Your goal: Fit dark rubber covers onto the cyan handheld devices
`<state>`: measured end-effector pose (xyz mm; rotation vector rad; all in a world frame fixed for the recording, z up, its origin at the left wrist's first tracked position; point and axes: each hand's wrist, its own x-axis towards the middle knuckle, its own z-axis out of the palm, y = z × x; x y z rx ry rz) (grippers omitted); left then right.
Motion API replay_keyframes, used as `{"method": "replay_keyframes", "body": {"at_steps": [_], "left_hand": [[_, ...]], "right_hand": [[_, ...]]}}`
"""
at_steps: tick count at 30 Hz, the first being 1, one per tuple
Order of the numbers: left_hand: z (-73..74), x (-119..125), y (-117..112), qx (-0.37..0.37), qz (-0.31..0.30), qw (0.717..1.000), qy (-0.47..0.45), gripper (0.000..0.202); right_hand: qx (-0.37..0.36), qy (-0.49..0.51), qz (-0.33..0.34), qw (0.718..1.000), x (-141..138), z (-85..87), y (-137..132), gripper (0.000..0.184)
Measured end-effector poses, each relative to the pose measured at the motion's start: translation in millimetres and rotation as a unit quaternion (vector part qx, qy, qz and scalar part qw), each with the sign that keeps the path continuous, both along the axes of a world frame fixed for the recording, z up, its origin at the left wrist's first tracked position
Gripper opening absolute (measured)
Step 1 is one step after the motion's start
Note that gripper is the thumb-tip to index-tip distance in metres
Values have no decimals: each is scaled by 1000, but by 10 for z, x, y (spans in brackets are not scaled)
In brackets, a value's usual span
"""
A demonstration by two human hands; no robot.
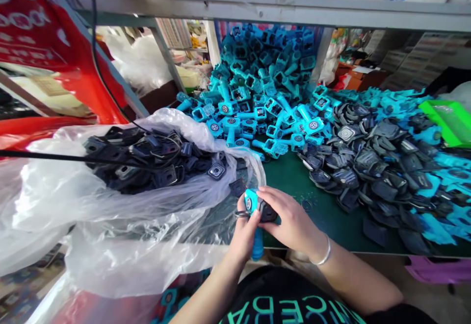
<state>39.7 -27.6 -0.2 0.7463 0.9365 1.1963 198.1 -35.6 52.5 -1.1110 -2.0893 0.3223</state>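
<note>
Two closed grips, left hand [241, 233] and right hand [290, 216], hold one teal plastic handle [257, 245] with a dark cap [268, 211]; many teal handles [265, 79] lie heaped beyond; dark caps [147, 160] fill a clear plastic bag [110, 216] left of the grip.

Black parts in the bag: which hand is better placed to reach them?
Left, probably: the left hand sits beside the clear plastic bag; the right hand lies farther off, atop the blue-and-black plastic part.

The only view comes from a camera on my head, facing forward and tilted down past my chest [279, 299] to my left hand [243, 231] and right hand [290, 216]. It looks from close above, taking in the tabletop [312, 201] ahead, up to the shelf [257, 8] crossing the top.
</note>
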Motion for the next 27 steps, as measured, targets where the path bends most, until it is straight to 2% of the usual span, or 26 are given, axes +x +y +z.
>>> {"method": "replay_keyframes", "body": {"at_steps": [5,8,11,15,16,18,21,24,26,27], "left_hand": [[40,-15,-29,32,-19,997,65,94],[62,16,-27,17,2,999,49,91],[67,64,-35,-7,1,1000,-30,92],[44,124,-61,19,-19,996,-84,94],[31,141,-67,29,-21,996,-85,94],[7,173,-74,40,-22,995,-85,94],[10,172,-49,31,-21,995,-91,83],[76,43,31,-59,-48,990,-120,71],[116,-111,94,-136,-80,976,-147,71],[124,-196,120,-169,-94,969,-156,71]], "right_hand": [[10,-25,19,999,-5,-27,0,96],[35,-25,21,999,21,-81,7,91],[-26,99,28,994,48,-194,15,92],[-200,297,31,933,-71,-351,-19,99],[-217,321,28,921,-127,-379,-36,98],[-201,343,2,918,-226,-417,-71,93],[-106,302,-41,947,-215,-430,-90,92],[-83,170,-45,981,113,-384,7,94],[-115,77,-125,982,480,-340,148,79],[-133,38,-206,969,682,-323,232,65]]}}
